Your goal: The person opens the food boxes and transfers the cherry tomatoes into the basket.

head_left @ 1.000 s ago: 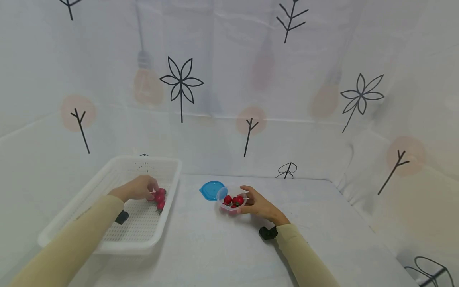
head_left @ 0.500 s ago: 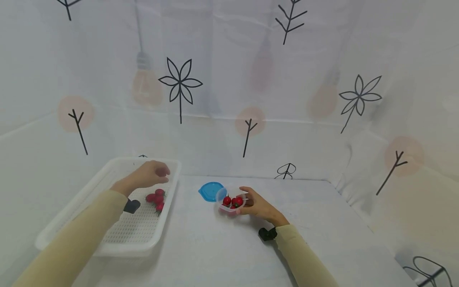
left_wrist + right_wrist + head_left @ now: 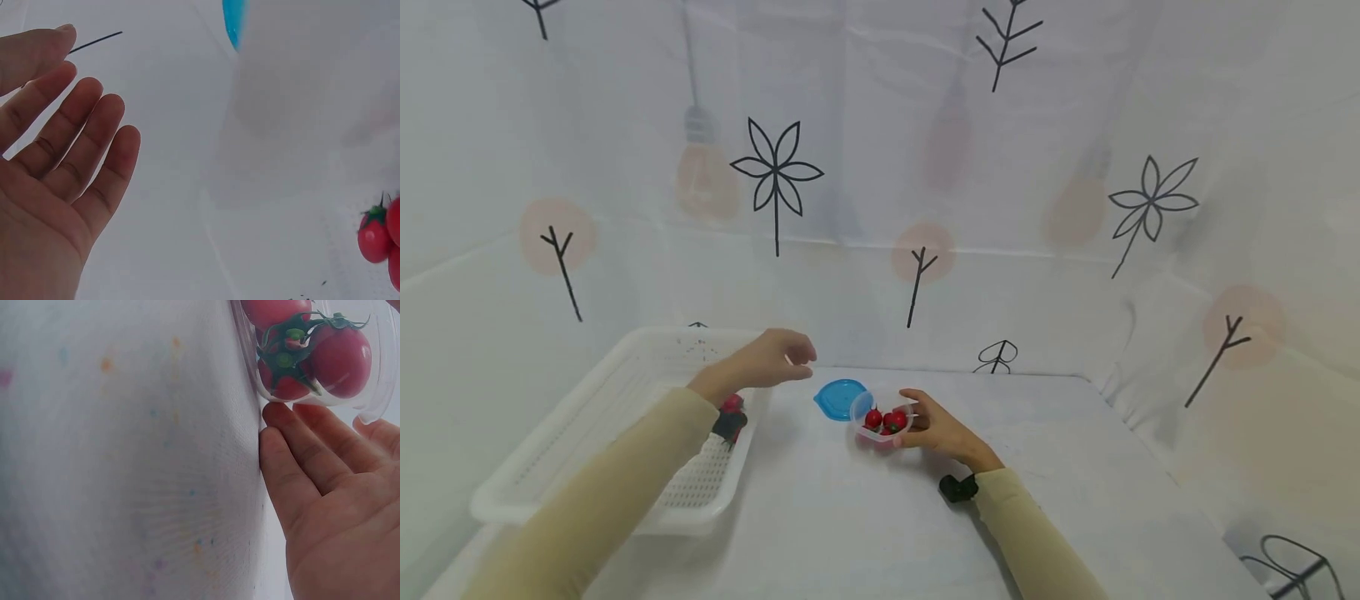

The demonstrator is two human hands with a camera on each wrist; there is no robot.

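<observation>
My left hand (image 3: 767, 358) hovers above the right rim of a white plastic basket (image 3: 617, 400), thumb near the index fingertip. In the left wrist view its fingers (image 3: 100, 137) are loosely bent with nothing seen between them. Cherry tomatoes (image 3: 732, 403) lie in the basket, partly hidden behind the left wrist. My right hand (image 3: 936, 429) holds a small clear plastic container (image 3: 859, 408) from its right side, thumb and fingers spread round it. Several cherry tomatoes (image 3: 340, 359) with green stems sit inside it. A blue lid (image 3: 838, 400) lies beside the container.
The white tabletop (image 3: 850, 533) carries the basket at the left and the container in the middle. A patterned white curtain (image 3: 865, 292) stands behind the table and along its sides. A dark strap piece (image 3: 958, 488) sits at the right wrist.
My left hand has left the tomatoes in the basket, rising and moving right past the basket's far right rim. The right hand and the container stay in place.
</observation>
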